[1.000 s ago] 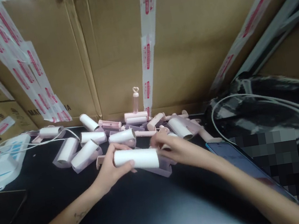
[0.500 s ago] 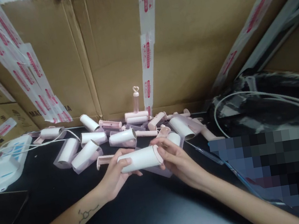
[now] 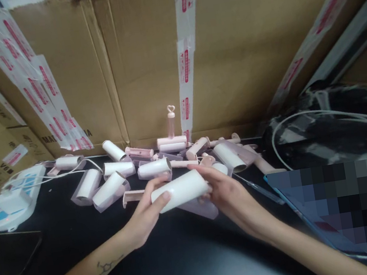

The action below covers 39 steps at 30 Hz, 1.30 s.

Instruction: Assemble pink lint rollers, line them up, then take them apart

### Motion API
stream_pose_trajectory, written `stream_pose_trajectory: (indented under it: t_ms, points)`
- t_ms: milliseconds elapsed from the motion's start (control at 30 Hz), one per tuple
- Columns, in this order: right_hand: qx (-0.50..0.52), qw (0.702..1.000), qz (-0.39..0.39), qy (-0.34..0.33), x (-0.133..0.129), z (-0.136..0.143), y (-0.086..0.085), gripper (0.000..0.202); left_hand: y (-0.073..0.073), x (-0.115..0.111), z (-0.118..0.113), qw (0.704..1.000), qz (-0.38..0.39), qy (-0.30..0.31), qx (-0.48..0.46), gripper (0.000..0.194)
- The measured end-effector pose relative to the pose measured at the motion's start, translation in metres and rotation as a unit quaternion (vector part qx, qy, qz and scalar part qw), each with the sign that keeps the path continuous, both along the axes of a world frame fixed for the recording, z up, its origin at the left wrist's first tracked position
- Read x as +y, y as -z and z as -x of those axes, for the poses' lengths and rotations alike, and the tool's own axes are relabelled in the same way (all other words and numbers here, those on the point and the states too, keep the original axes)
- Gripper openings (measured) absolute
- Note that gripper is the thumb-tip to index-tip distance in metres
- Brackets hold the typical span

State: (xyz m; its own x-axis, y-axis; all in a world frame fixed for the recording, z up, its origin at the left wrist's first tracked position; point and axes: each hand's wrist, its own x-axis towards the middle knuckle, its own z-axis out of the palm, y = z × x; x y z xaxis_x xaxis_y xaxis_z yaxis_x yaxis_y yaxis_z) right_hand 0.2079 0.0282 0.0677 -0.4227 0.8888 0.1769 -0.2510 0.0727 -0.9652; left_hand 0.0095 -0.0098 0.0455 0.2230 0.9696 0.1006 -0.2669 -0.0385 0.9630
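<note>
A white sticky lint roll (image 3: 181,190) is held up above the table, its right end tilted slightly upward. My left hand (image 3: 147,218) is closed round its left part, thumb on the near side. At the roll's right end is my right hand (image 3: 228,195), index finger along the top edge and the other fingers curled against the end; its thumb is mostly hidden. Beneath the roll lies a clear plastic sleeve (image 3: 201,208). Just left of the hands is a pale pink lint roller handle (image 3: 132,196).
Several white rolls (image 3: 110,188) in clear sleeves and pink roller parts (image 3: 139,153) lie along the back of the black table (image 3: 174,258). A power strip (image 3: 21,203) and a phone (image 3: 11,255) are at left. Behind stands a large cardboard box (image 3: 146,69); a white cable (image 3: 275,142) loops at right.
The roll has tilted, right end upward. My right hand has shifted over its right end, covering the pinkish end piece that showed before. The view has shifted slightly.
</note>
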Motion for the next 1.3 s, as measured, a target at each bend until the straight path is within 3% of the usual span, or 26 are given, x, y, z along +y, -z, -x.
stream_pose_trajectory:
  t_ms: [67, 133, 233, 300, 333, 400, 467, 500, 567, 600, 700, 767, 833, 933, 1000, 1100, 1200, 1300]
  points:
    - [-0.024, 0.998, -0.050, 0.013, 0.002, -0.007, -0.005, 0.041, -0.005, 0.006, 0.014, 0.987, -0.115, 0.012, 0.109, 0.060]
    - [-0.056, 0.993, -0.097, 0.038, 0.005, -0.016, -0.009, 0.037, -0.012, 0.015, 0.033, 0.937, -0.232, 0.010, 0.262, 0.069]
    - [-0.135, 0.971, -0.194, 0.031, 0.009, -0.030, -0.012, 0.034, -0.018, 0.029, 0.058, 0.790, -0.294, -0.014, 0.538, 0.050]
    - [-0.215, 0.941, -0.262, 0.001, 0.010, -0.033, -0.014, 0.033, -0.016, 0.035, 0.066, 0.696, -0.295, -0.018, 0.655, 0.037]
    - [-0.252, 0.923, -0.291, -0.017, 0.010, -0.033, -0.014, 0.033, -0.013, 0.037, 0.067, 0.664, -0.298, -0.016, 0.686, 0.031]
    - [-0.314, 0.890, -0.324, -0.065, 0.008, -0.029, -0.015, 0.035, -0.010, 0.038, 0.067, 0.634, -0.312, -0.006, 0.707, 0.018]
    - [-0.353, 0.864, -0.339, -0.115, 0.006, -0.024, -0.015, 0.043, -0.013, 0.036, 0.066, 0.646, -0.315, -0.007, 0.696, 0.011]
    - [-0.366, 0.855, -0.343, -0.134, 0.005, -0.021, -0.014, 0.047, -0.016, 0.034, 0.065, 0.667, -0.302, -0.018, 0.680, 0.009]
    - [-0.378, 0.849, -0.337, -0.151, 0.005, -0.018, -0.010, 0.051, -0.024, 0.029, 0.064, 0.742, -0.241, -0.053, 0.623, 0.009]
    - [-0.368, 0.861, -0.320, -0.142, 0.004, -0.016, -0.008, 0.053, -0.027, 0.026, 0.062, 0.794, -0.199, -0.072, 0.571, 0.011]
    - [-0.267, 0.936, -0.207, -0.102, 0.002, -0.013, -0.003, 0.057, -0.023, 0.020, 0.046, 0.940, -0.075, -0.079, 0.323, 0.019]
    - [-0.188, 0.969, -0.114, -0.110, -0.001, -0.009, -0.002, 0.053, -0.012, 0.016, 0.029, 0.985, -0.012, -0.032, 0.167, 0.030]
    - [-0.148, 0.980, -0.049, -0.128, -0.005, -0.004, -0.002, 0.046, 0.000, 0.010, 0.011, 0.995, 0.035, 0.019, 0.091, 0.037]
    - [-0.122, 0.988, -0.007, -0.089, -0.010, 0.004, 0.001, 0.046, 0.012, -0.001, -0.006, 0.996, 0.068, 0.011, 0.065, 0.039]
    - [-0.101, 0.994, 0.009, -0.050, -0.011, 0.006, 0.005, 0.049, 0.014, -0.007, -0.010, 0.995, 0.073, -0.006, 0.067, 0.040]
    - [-0.084, 0.996, 0.024, -0.014, -0.014, 0.008, 0.008, 0.045, 0.013, -0.012, -0.009, 0.996, 0.047, 0.029, 0.075, 0.046]
    - [-0.091, 0.995, 0.028, 0.002, -0.019, 0.011, 0.009, 0.035, 0.014, -0.016, -0.012, 0.994, 0.006, 0.071, 0.079, 0.065]
    - [-0.099, 0.994, 0.011, 0.037, -0.023, 0.016, 0.010, 0.034, 0.017, -0.017, -0.019, 0.995, 0.013, 0.076, 0.070, 0.084]
